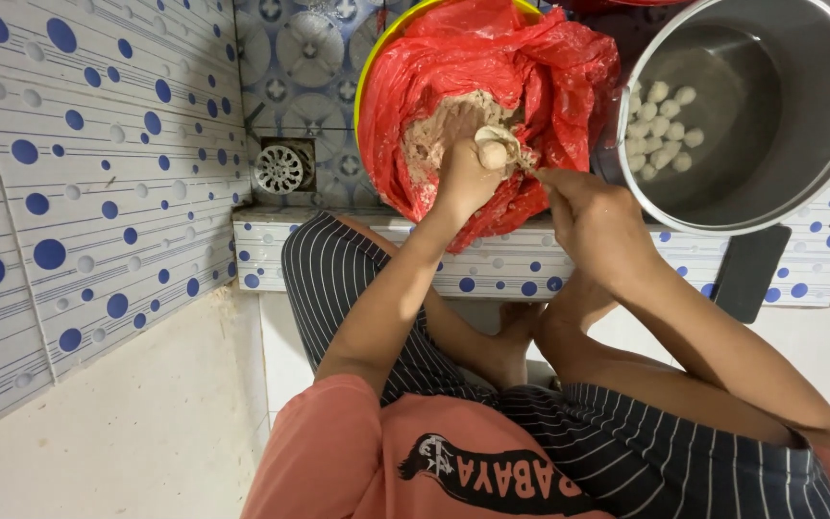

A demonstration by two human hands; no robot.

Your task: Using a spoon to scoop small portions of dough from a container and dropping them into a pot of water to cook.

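Note:
A yellow-rimmed basin (pixel 369 67) lined with a red plastic bag (pixel 540 67) holds a mass of pale brown paste (pixel 434 130). My left hand (pixel 466 178) is closed over the paste and squeezes out a round pale ball (pixel 493 154) between thumb and forefinger. My right hand (pixel 593 213) is just right of it, holding a spoon (pixel 523 157) whose tip touches the ball. To the right, a large metal pot (pixel 818 144) of water holds several pale balls (pixel 660 125).
Basin and pot sit past a low tiled ledge (pixel 357 250) with blue dots. A round floor drain (pixel 280 169) lies left of the basin. A dotted tiled wall (pixel 79 183) runs along the left. A dark flat object (pixel 749 272) leans on the ledge under the pot. My crossed legs fill the foreground.

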